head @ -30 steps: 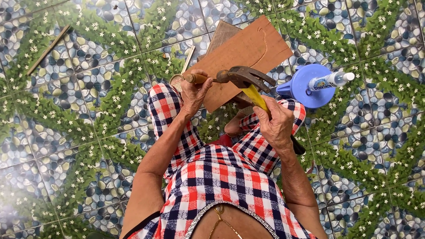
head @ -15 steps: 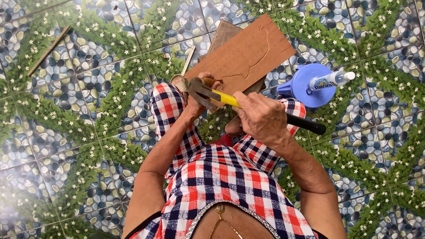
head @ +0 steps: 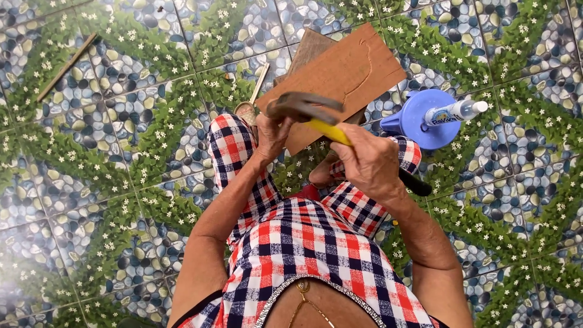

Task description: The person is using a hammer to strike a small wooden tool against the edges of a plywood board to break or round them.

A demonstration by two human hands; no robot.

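My right hand (head: 370,164) grips a claw hammer (head: 303,108) by its yellow and black handle, the dark head raised over my left knee. My left hand (head: 271,136) is closed just under the hammer head; what it pinches is hidden by the head. Behind both hands a brown wooden board (head: 352,73) lies tilted on the floor, with a second darker board under it. I sit in a red, white and blue checked garment, knees drawn up.
A blue plastic bowl (head: 419,118) with a small white bottle (head: 455,111) lying across it sits right of the board. A thin stick (head: 65,67) lies at upper left. A small wooden-handled tool (head: 252,97) rests by my left knee. Tiled pebble-and-leaf floor surrounds me.
The hammer swung from beside the board, handle pointing down, to a raised position over my left hand. My right hand shifted up the handle and the view moved slightly.
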